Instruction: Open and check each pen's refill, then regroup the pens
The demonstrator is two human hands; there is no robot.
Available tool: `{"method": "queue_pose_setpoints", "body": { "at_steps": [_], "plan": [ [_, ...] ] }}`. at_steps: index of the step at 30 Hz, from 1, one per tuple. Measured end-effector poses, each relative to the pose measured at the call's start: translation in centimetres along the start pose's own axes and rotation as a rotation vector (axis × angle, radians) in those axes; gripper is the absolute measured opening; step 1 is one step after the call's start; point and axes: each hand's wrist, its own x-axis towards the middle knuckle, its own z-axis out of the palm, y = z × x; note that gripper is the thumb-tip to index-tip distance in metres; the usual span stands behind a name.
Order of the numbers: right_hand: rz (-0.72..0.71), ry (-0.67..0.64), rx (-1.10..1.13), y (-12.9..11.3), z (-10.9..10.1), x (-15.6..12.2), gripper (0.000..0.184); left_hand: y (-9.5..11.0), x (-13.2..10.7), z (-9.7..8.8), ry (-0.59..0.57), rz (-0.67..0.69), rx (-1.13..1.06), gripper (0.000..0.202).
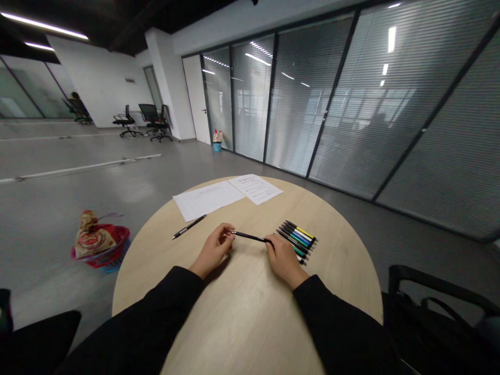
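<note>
A slim black pen (252,237) spans the gap between my two hands, just above the round wooden table (250,312). The fingertips of my left hand (215,251) pinch its left end, which they partly cover. My right hand (282,256) is closed around the other end. Right beside that hand lies a row of several pens (300,235) with black, yellow, white, blue and green barrels, side by side; the hand hides some of them. Another black pen (189,227) rests alone on the tabletop, left of my left hand.
Two printed sheets, a wide paper (207,198) and a smaller paper (258,188), lie at the table's far side. A basket (123,242) holding a paper bag stands on the floor at left. At right is a black chair (441,281). Glass partitions stand behind.
</note>
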Motion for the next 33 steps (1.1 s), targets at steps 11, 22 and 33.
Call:
{"method": "queue_pose_setpoints", "body": {
  "at_steps": [11, 22, 33],
  "plan": [
    [-0.032, 0.021, 0.029, 0.04, -0.1, 0.05, 0.024, -0.08, 0.07, -0.14, -0.014, -0.14, 0.1, 0.052],
    [0.018, 0.017, 0.033, 0.16, 0.02, 0.08, 0.023, -0.71, 0.22, 0.08, -0.066, -0.031, -0.104, 0.03],
    [-0.001, 0.015, 0.036, 0.04, -0.02, 0.05, 0.023, -0.16, 0.11, 0.05, -0.005, -0.101, -0.054, 0.038]
  ]
}}
